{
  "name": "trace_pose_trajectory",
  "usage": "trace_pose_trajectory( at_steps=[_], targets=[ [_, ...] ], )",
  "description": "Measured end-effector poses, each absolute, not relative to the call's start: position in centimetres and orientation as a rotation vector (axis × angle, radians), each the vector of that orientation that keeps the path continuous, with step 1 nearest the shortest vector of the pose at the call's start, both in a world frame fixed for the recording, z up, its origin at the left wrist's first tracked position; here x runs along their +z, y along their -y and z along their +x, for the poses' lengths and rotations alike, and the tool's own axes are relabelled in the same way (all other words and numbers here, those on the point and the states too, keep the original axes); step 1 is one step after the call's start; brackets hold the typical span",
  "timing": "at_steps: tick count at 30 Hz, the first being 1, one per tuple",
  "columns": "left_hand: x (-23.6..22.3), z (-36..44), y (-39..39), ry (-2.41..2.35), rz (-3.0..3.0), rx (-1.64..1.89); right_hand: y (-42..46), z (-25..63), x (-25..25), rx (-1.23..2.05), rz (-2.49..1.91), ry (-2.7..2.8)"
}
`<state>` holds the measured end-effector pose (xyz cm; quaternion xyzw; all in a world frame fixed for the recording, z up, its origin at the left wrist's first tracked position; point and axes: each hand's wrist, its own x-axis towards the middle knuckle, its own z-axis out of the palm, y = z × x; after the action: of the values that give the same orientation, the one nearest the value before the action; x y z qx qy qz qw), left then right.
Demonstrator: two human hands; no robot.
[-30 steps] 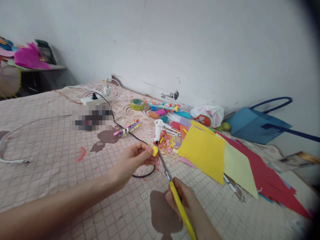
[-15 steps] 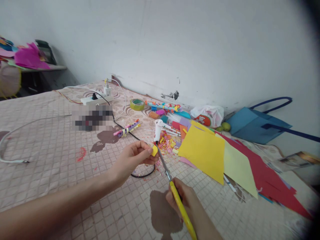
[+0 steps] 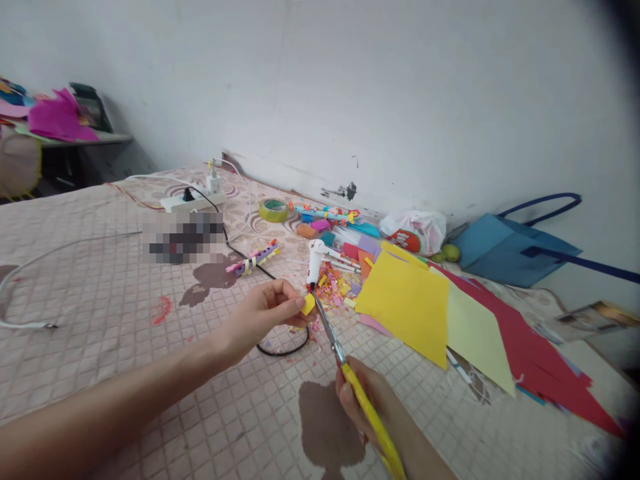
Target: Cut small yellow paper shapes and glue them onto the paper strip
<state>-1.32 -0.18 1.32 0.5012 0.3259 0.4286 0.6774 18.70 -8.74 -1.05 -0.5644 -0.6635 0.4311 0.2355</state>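
Between the thumb and fingers of my left hand [image 3: 280,305] is a small piece of yellow paper [image 3: 308,305]. My right hand [image 3: 367,393] is closed round the yellow handles of a pair of scissors [image 3: 339,350]. Their metal blades point away from me, with the tips close beside the yellow piece; whether they touch it I cannot tell. Just beyond the tips stands a white glue gun [image 3: 315,260], its black cord [image 3: 284,353] looping on the cloth under my left hand. Small coloured paper scraps [image 3: 336,285] lie in a heap beside the glue gun.
Yellow sheets [image 3: 407,300], a pale sheet [image 3: 477,333] and red sheets [image 3: 540,360] lie to the right. A blue bag [image 3: 505,250] leans at the wall. A tape roll [image 3: 273,209], a decorated purple stick [image 3: 254,259] and a white power strip [image 3: 173,202] lie farther back.
The scissor handles and the fingers of my right hand have shifted slightly, with the handles a little farther right. My left hand keeps its pinch on the yellow piece.
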Motion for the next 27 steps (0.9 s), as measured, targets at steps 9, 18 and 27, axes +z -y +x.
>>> trace_pose_trajectory(
  at_steps=[9, 18, 27],
  targets=[
    [1.34, -1.34, 0.14, -0.739, 1.118, 0.949, 8.83, 18.89, -1.27, 1.179, -1.548, 1.757],
    [1.22, -1.41, 0.08, -0.733, 1.138, 0.946, 8.77, 18.50, -0.81, 1.099, -1.588, 1.762],
    [1.30, -1.41, 0.12, -0.744, 1.142, 0.953, 8.70, 18.32, -0.52, 1.168, -1.603, 1.720]
  ],
)
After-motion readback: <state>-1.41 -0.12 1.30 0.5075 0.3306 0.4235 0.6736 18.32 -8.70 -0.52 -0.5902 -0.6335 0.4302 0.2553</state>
